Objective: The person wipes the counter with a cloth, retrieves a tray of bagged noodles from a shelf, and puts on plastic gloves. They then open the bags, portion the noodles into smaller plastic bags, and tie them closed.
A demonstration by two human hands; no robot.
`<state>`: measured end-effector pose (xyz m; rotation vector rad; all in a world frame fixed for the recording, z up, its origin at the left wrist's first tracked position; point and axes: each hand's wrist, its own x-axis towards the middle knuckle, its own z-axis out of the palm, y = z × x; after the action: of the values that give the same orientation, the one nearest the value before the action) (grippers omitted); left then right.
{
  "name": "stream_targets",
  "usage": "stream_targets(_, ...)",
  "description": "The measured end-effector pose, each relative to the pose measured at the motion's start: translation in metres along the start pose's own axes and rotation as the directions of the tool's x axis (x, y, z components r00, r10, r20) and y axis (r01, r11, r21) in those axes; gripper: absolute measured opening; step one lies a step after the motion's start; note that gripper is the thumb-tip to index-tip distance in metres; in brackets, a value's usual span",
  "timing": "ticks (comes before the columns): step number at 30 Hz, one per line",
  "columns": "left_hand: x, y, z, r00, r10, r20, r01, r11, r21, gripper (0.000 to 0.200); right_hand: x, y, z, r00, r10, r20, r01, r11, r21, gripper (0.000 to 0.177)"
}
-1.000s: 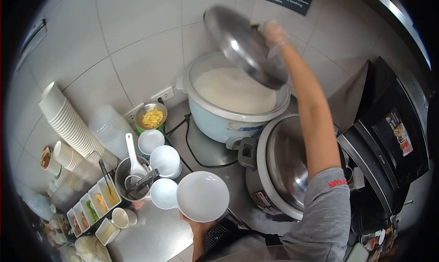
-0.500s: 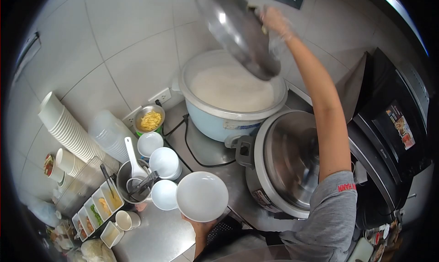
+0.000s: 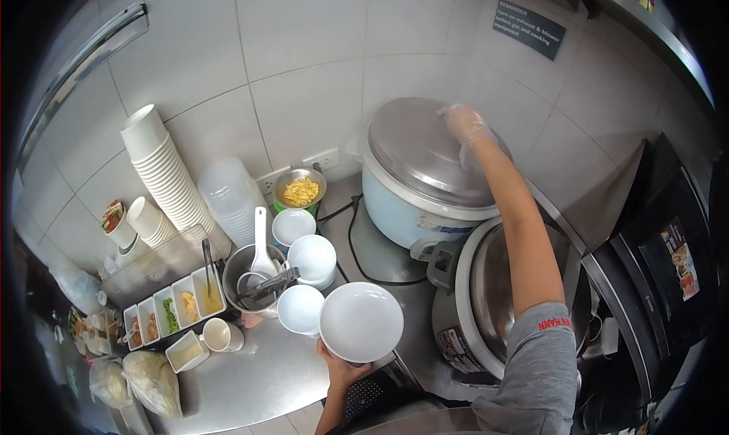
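A white bowl (image 3: pixel 361 323), with nothing visible inside, rests in my left hand (image 3: pixel 343 368), whose fingers hold it from beneath and along the near edge. Farther off, my right hand (image 3: pixel 466 125), in a clear plastic glove, grips the top of a metal lid (image 3: pixel 410 150). That lid lies over the light-blue rice cooker (image 3: pixel 391 213) and hides what is inside. Under my right forearm stands a second, grey cooker (image 3: pixel 449 325), also lidded. Just left of the held bowl are another white bowl (image 3: pixel 299 309) and a stack of white bowls (image 3: pixel 312 257).
A metal pot (image 3: pixel 241 262) holds a white paddle (image 3: pixel 260 241) and other utensils. Toppings fill a row of small containers (image 3: pixel 170 313). Paper cups (image 3: pixel 161 165) stand stacked by the wall, near a bowl of yellow shreds (image 3: pixel 301 192). A black cord (image 3: pixel 352 241) crosses the counter.
My right hand has brought the raised lid down onto the light-blue cooker, covering the whitish contents. My left hand still holds the bowl. The view has shifted.
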<state>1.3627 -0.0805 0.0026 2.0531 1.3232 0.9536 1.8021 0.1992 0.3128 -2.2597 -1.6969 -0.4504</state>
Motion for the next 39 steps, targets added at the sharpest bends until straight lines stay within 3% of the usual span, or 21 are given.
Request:
stream_targets(4,0.000,-0.001,0.000,1.000,0.011,-0.011,-0.011,1.000,0.018,0.103,0.011,0.010,0.020,1.000,-0.018,0.024,0.018,1.000,-0.013,0.030)
stream_targets(7,-0.002,-0.005,0.002,1.000,0.022,-0.002,-0.022,0.998,0.065,0.106,-0.001,-0.007,-0.003,0.982,0.117,0.146,-0.102,0.989,-0.106,0.031)
stream_targets(10,0.000,-0.002,0.001,0.998,0.062,-0.014,-0.060,0.994,0.094,0.108,0.005,-0.003,0.007,0.977,0.184,0.109,-0.177,0.982,-0.072,0.030)
stream_targets(13,-0.001,-0.004,0.001,0.997,0.076,-0.024,-0.073,0.992,0.098,0.111,0.007,0.001,0.007,0.989,0.041,0.140,-0.020,0.989,-0.144,0.029)
stream_targets(16,-0.003,-0.012,0.007,0.995,0.095,-0.030,-0.092,0.993,0.070,0.114,0.013,0.019,0.018,0.985,-0.098,0.145,0.107,0.993,-0.057,0.032)
stream_targets(18,0.000,-0.008,0.003,0.995,0.092,-0.047,-0.089,0.994,0.062,0.118,-0.017,-0.011,-0.013,0.989,-0.008,0.150,0.019,0.997,-0.075,0.040)
stream_targets(19,0.002,-0.004,0.000,0.996,0.079,-0.049,-0.076,0.995,0.064,0.120,-0.001,-0.012,-0.007,0.958,0.081,0.275,-0.035,0.985,-0.166,0.050)
stream_targets(20,0.000,-0.008,0.003,0.995,0.076,-0.067,-0.073,0.996,0.052,0.127,-0.016,-0.034,-0.008,0.992,0.058,0.109,-0.017,0.940,-0.341,0.059)
stream_targets(21,-0.005,-0.008,0.004,0.983,0.090,-0.160,-0.095,0.995,-0.023,0.133,-0.025,-0.054,-0.008,0.999,0.010,0.035,0.002,0.941,-0.337,0.066)
stream_targets(23,-0.005,-0.015,0.007,0.991,0.091,-0.098,-0.089,0.996,0.016,0.139,-0.032,-0.097,-0.020,0.998,-0.067,0.001,0.065,0.968,-0.244,0.069)
stream_targets(27,-0.010,-0.006,0.004,0.979,0.063,-0.193,-0.065,0.998,-0.005,0.132,-0.074,-0.172,-0.067,0.973,-0.229,-0.039,0.220,0.963,-0.154,0.070)
stream_targets(30,-0.014,-0.009,0.009,0.959,0.084,-0.272,-0.104,0.993,-0.060,0.130,-0.121,-0.199,-0.115,0.916,-0.365,-0.167,0.332,0.923,-0.193,0.068)
stream_targets(33,-0.039,0.002,-0.008,0.955,0.086,-0.284,-0.111,0.991,-0.074,0.130,-0.146,-0.207,-0.154,0.827,-0.462,-0.320,0.467,0.882,-0.067,0.065)
stream_targets(36,-0.091,-0.002,-0.034,0.962,0.115,-0.248,-0.139,0.987,-0.083,0.130,-0.229,-0.249,-0.223,0.834,-0.374,-0.406,0.435,0.898,0.065,0.063)
stream_targets(39,-0.157,-0.015,-0.078,0.957,0.154,-0.246,-0.198,0.967,-0.163,0.130,-0.344,-0.303,-0.276,0.659,-0.458,-0.596,0.602,0.797,0.053,0.055)
